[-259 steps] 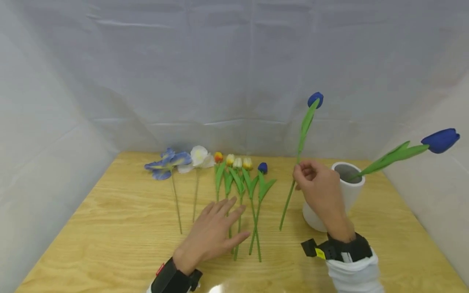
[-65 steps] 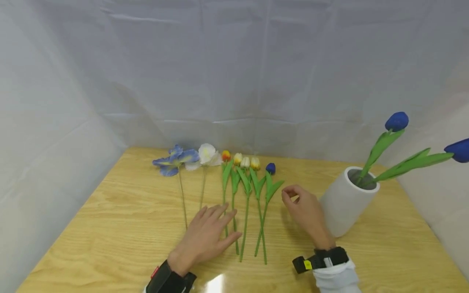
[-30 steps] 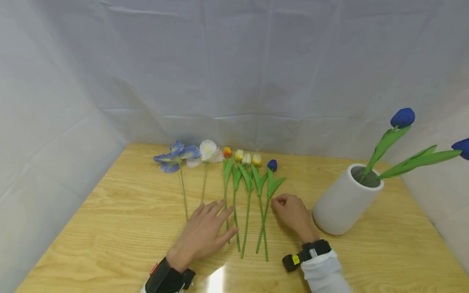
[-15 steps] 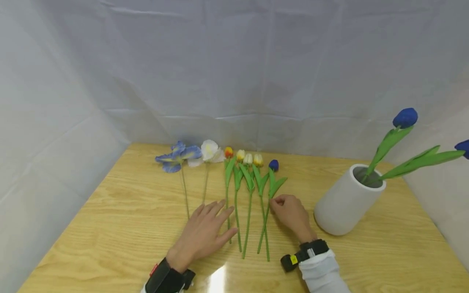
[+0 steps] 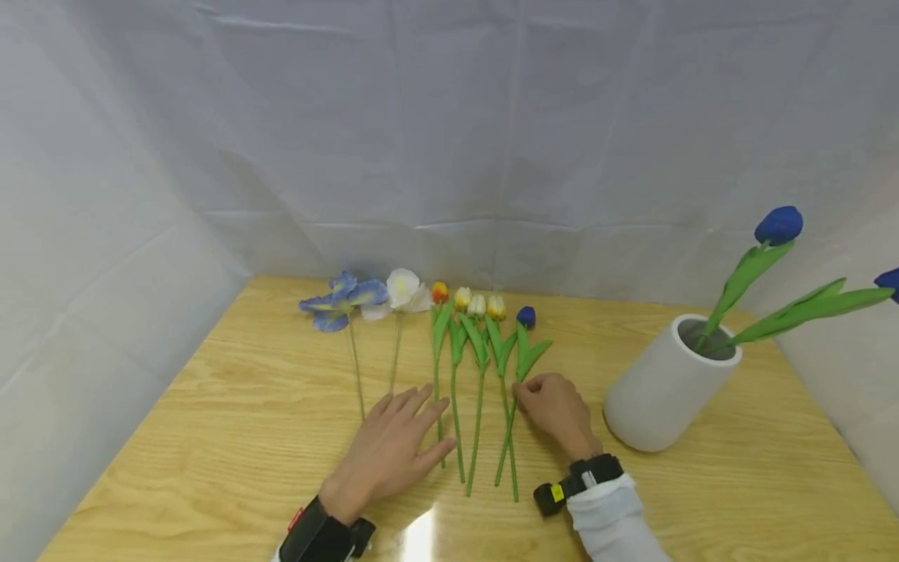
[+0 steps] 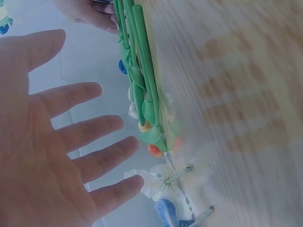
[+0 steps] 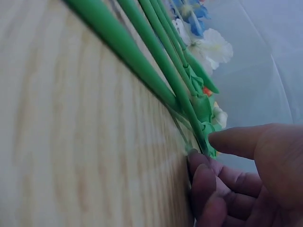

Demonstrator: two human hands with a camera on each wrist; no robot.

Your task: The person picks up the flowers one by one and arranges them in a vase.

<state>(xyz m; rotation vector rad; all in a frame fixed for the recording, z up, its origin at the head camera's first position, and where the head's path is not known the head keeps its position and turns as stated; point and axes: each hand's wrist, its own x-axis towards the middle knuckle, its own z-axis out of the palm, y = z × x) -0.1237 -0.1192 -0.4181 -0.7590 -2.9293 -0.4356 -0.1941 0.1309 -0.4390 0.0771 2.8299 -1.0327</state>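
Observation:
My right hand pinches the stem of a blue tulip lying on the table, just below its leaves. In the right wrist view, thumb and forefinger of the right hand stand on either side of a green stem. My left hand is spread with straight fingers beside the tulip stems and holds nothing. In the left wrist view its palm faces the flowers. A white vase stands at the right, with two blue tulips leaning out of it.
An orange tulip and several pale yellow-white tulips lie left of the blue one; two stems cross. Further left lie a white flower and a blue-purple flower on the wooden table. A pale sheet hangs behind.
A second blue tulip, earlier in my right hand, now stands in the vase. The right hand has let it go and moved left to the lying blue tulip. The left hand stays spread.

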